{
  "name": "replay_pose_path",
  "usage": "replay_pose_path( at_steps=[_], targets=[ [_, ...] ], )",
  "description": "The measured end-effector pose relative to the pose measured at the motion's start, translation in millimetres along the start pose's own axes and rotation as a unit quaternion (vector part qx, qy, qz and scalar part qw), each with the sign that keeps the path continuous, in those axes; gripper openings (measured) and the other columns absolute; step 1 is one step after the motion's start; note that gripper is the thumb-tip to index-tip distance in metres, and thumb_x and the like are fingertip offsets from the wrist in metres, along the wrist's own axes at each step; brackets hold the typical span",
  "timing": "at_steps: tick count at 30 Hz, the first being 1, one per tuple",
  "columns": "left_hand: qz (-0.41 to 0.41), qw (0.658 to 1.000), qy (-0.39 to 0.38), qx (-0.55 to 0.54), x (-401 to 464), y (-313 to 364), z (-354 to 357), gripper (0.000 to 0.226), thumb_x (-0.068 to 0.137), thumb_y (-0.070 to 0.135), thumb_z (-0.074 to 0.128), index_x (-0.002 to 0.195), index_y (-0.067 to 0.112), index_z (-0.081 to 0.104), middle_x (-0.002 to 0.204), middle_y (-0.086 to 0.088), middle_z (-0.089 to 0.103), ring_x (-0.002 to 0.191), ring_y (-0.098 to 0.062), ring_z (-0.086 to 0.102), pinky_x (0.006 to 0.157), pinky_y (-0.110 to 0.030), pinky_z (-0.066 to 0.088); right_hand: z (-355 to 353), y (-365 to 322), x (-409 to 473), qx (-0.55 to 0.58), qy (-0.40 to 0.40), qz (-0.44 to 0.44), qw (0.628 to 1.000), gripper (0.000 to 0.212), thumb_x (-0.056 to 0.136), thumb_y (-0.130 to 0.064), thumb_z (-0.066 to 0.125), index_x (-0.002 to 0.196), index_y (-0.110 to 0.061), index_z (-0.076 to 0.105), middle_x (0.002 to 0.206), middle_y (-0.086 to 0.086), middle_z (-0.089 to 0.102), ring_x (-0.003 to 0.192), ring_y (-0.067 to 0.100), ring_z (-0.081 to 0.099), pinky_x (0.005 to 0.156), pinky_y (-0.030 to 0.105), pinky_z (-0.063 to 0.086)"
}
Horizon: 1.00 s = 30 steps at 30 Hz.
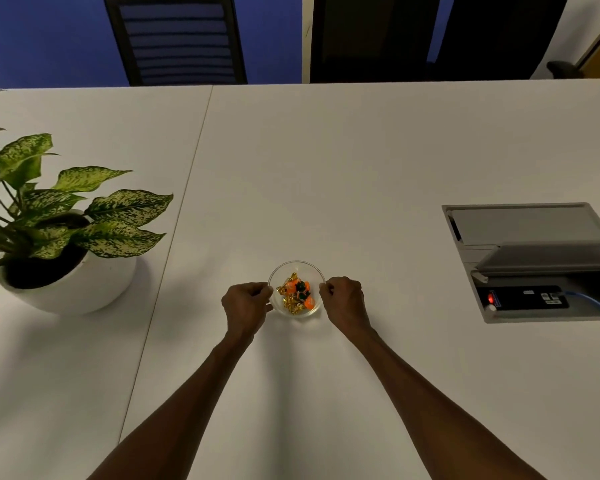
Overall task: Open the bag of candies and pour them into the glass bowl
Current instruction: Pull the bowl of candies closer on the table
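Note:
A small clear glass bowl [297, 266] stands on the white table in the middle of the view. Inside it lie several wrapped candies [297, 294], gold, orange and dark green. My left hand [245, 304] grips the bowl's left rim with curled fingers. My right hand [343, 299] pinches the right rim the same way. No candy bag shows anywhere in the view.
A leafy plant in a round white pot [80, 282] stands to the left. A recessed cable box with an open lid [534, 261] sits in the table at the right. Chairs [177, 43] stand beyond the far table edge.

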<state>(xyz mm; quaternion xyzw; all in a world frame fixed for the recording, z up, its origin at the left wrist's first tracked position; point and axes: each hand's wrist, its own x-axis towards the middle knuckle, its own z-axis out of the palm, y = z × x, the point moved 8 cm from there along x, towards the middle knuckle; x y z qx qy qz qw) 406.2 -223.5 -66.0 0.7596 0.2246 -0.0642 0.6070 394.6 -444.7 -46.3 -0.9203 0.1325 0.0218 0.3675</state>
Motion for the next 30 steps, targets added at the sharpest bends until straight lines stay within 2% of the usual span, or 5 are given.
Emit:
replay_pose_path(
  at_steps=[10, 15, 22, 26, 30],
  targets=[
    [0.010, 1.000, 0.015, 0.006, 31, 5, 7, 0.011, 0.083, 0.002, 0.070, 0.090, -0.003, 0.076, 0.072, -0.012, 0.073, 0.051, -0.009, 0.069, 0.053, -0.021, 0.060, 7, -4, 32, 0.012, 0.001, 0.000, 1.000, 0.038, 0.097, -0.013, 0.051, 0.060, -0.004, 0.047, 0.058, 0.010, 0.051, 0.055, 0.021, 0.045, 0.056, 0.028, 0.034],
    [0.014, 1.000, 0.017, 0.004, 36, 7, 11, 0.015, 0.084, 0.003, 0.070, 0.097, -0.005, 0.074, 0.083, -0.016, 0.074, 0.061, -0.018, 0.071, 0.060, -0.026, 0.062, 7, -3, 37, 0.016, 0.004, 0.005, 1.000, 0.038, 0.097, -0.014, 0.052, 0.061, -0.004, 0.046, 0.059, 0.010, 0.050, 0.056, 0.021, 0.045, 0.057, 0.028, 0.033],
    [0.027, 0.999, 0.016, 0.021, 33, 6, 10, 0.019, 0.087, 0.007, 0.069, 0.102, -0.003, 0.074, 0.090, -0.016, 0.075, 0.066, -0.021, 0.072, 0.055, -0.016, 0.059, 7, -1, 36, 0.024, -0.005, 0.012, 1.000, 0.051, 0.097, -0.016, 0.053, 0.050, -0.012, 0.034, 0.047, 0.000, 0.038, 0.051, 0.018, 0.039, 0.055, 0.029, 0.032],
    [0.066, 0.993, 0.017, 0.094, 20, 17, 8, 0.016, 0.089, 0.016, 0.064, 0.079, 0.014, 0.076, 0.079, -0.010, 0.076, 0.061, -0.022, 0.071, 0.067, -0.029, 0.057, -1, -3, 28, 0.017, 0.005, 0.007, 1.000, 0.055, 0.099, -0.017, 0.047, 0.049, -0.018, 0.026, 0.047, -0.001, 0.036, 0.053, 0.020, 0.038, 0.055, 0.031, 0.030],
    [0.122, 0.975, 0.025, 0.186, -1, 25, -1, 0.034, 0.091, 0.017, 0.056, 0.059, 0.013, 0.048, 0.057, -0.014, 0.052, 0.061, -0.039, 0.054, 0.066, -0.036, 0.041, -13, -4, 8, 0.017, 0.028, -0.008, 0.999, 0.041, 0.099, -0.015, 0.044, 0.059, -0.006, 0.041, 0.055, 0.006, 0.046, 0.058, 0.023, 0.043, 0.058, 0.037, 0.039]
  ],
)
